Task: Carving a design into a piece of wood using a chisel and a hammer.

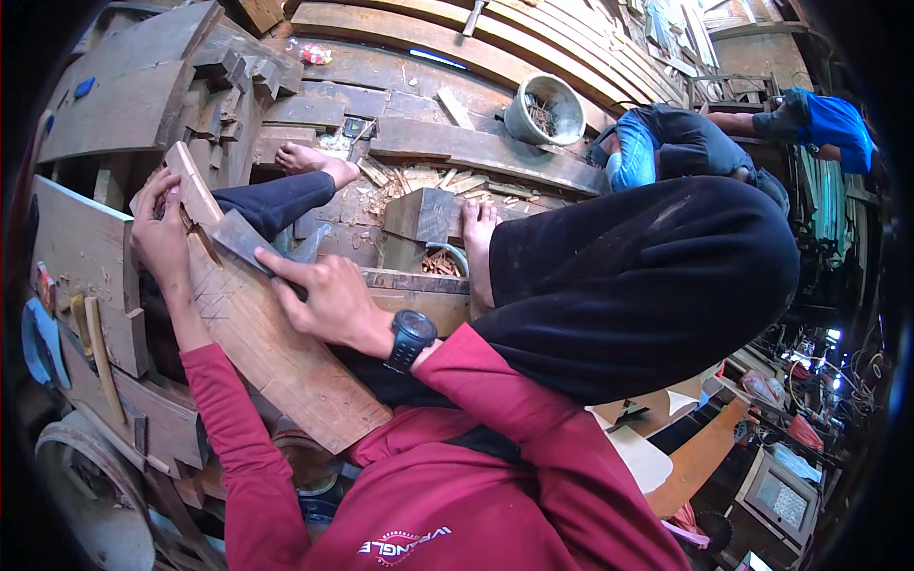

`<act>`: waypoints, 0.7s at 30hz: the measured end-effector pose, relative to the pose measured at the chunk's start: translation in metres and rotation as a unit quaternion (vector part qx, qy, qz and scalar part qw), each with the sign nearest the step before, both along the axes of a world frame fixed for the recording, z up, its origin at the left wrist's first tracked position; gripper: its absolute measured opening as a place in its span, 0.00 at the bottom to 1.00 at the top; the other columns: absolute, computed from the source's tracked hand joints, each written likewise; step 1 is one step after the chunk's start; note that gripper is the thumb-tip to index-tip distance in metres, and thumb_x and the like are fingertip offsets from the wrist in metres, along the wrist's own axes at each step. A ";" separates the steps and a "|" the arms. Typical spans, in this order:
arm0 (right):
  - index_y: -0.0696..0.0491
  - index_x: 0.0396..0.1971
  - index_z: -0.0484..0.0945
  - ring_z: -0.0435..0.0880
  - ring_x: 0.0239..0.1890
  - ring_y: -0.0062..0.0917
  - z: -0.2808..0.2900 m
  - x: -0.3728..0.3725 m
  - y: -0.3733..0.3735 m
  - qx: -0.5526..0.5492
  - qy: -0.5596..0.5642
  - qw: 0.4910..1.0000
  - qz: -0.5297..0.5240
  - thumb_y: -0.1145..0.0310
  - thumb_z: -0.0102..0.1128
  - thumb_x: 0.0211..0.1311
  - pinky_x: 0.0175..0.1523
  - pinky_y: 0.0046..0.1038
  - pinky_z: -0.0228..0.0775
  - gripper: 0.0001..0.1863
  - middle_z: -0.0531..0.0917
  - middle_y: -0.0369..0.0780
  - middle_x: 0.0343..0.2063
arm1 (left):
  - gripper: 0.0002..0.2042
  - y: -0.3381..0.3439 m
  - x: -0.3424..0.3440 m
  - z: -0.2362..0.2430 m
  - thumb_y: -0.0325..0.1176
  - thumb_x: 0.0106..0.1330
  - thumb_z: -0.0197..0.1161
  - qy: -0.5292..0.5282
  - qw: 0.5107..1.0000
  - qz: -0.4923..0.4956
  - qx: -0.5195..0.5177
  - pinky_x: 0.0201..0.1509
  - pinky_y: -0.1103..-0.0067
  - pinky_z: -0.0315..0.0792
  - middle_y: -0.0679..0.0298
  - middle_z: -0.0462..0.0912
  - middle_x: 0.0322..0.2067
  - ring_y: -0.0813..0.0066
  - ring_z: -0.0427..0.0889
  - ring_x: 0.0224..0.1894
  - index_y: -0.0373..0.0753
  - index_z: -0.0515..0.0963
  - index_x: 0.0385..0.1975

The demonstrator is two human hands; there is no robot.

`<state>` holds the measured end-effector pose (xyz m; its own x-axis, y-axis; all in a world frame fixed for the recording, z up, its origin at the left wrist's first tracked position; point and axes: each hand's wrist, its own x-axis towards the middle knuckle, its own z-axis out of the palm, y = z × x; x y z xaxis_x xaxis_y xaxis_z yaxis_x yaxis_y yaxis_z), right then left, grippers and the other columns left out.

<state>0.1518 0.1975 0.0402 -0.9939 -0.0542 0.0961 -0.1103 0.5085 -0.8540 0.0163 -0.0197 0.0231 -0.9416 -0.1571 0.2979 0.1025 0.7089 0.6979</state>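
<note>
A long tan board (295, 376) with scored lines lies slanted from my lap up to the left. My left hand (164, 224) grips the board near its upper, notched end. My right hand (319, 295), with a black watch at the wrist, is closed on a flat grey metal blade (233, 240), which rests on the board near the cut. Its handle is hidden by my fingers. My bare feet are on either side of a wooden block (419, 214) among pale shavings.
A grey bucket (545, 108) stands ahead among planks (447, 143). At upper right are co-workers (685, 152) in blue and dark clothing. Boards (84, 266), a wooden-handled tool (103, 362) and a round tub (90, 495) are at left; clutter and a framed panel (776, 495) at lower right.
</note>
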 end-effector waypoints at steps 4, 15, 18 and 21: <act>0.44 0.50 0.84 0.78 0.14 0.45 0.008 0.008 0.012 -0.013 -0.028 0.999 0.013 0.64 0.60 0.58 0.25 0.39 0.73 0.19 0.78 0.52 0.14 | 0.06 -0.001 0.002 -0.004 0.25 0.66 0.61 0.012 1.000 -0.005 0.000 0.55 0.79 0.74 0.61 0.84 0.48 0.71 0.82 0.52 0.36 0.84 0.39; 0.48 0.48 0.85 0.78 0.14 0.41 0.005 0.015 0.014 -0.022 0.004 0.999 0.042 0.65 0.62 0.60 0.23 0.36 0.70 0.16 0.78 0.51 0.14 | 0.06 0.000 0.003 0.002 0.24 0.66 0.61 0.017 1.000 -0.009 0.008 0.56 0.77 0.73 0.62 0.85 0.48 0.70 0.82 0.51 0.36 0.83 0.39; 0.47 0.48 0.85 0.78 0.14 0.41 0.009 0.010 0.009 -0.007 0.001 0.999 0.049 0.66 0.62 0.59 0.23 0.36 0.70 0.16 0.78 0.50 0.15 | 0.06 -0.001 0.000 0.000 0.25 0.66 0.61 0.004 1.000 -0.003 0.018 0.55 0.77 0.73 0.61 0.85 0.48 0.70 0.82 0.51 0.36 0.84 0.39; 0.45 0.49 0.84 0.78 0.15 0.42 0.001 -0.002 -0.003 0.014 0.020 1.000 0.016 0.66 0.61 0.59 0.24 0.39 0.70 0.17 0.78 0.49 0.14 | 0.06 0.009 0.000 0.004 0.25 0.66 0.61 0.020 1.000 -0.013 -0.005 0.55 0.78 0.74 0.61 0.85 0.48 0.70 0.82 0.51 0.36 0.84 0.39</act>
<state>0.1497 0.1940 0.0412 -0.9869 -0.0889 0.1343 -0.1610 0.5271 -0.8344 0.0161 -0.0103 0.0271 -0.9327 -0.1301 0.3364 0.1480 0.7126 0.6858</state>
